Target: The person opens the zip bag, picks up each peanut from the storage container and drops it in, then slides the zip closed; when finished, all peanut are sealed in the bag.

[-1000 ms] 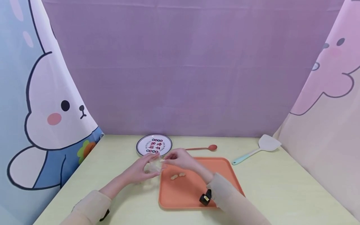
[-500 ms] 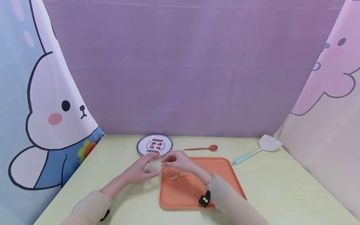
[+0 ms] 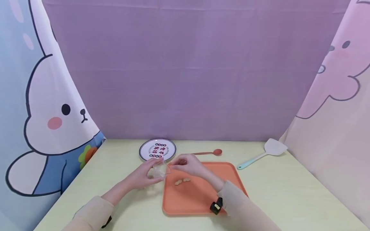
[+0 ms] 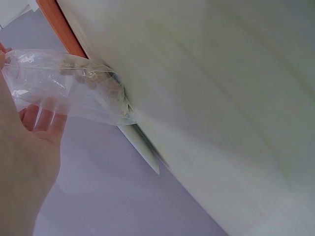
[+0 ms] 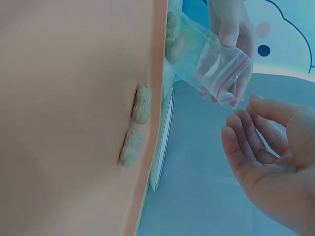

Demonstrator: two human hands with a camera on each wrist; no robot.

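My left hand (image 3: 140, 175) holds a clear zip-lock bag (image 3: 159, 169) with a red line along its mouth, above the tray's left edge. Several peanuts (image 4: 93, 76) sit at the bag's bottom in the left wrist view. At the bag's mouth is my right hand (image 3: 188, 164), its thumb and fingertips close together. Seen from the right wrist, that hand (image 5: 275, 152) has loosely bent fingers and nothing visible between them. Two unshelled peanuts, one peanut (image 5: 141, 103) just beyond the other peanut (image 5: 131, 147), lie on the orange tray (image 3: 199, 203).
Behind my hands stands a white plate (image 3: 150, 149) with a dark rim and red lettering. A red spoon (image 3: 217, 152) lies behind the tray. To the right rests a spatula (image 3: 273, 147) with a mint handle. A purple cloth (image 3: 188, 80) closes off the table's back.
A peanut was in my right fingertips at the bag's mouth one second ago; now it no longer shows there. My right hand has drawn back slightly to the right. The left hand stays in place.
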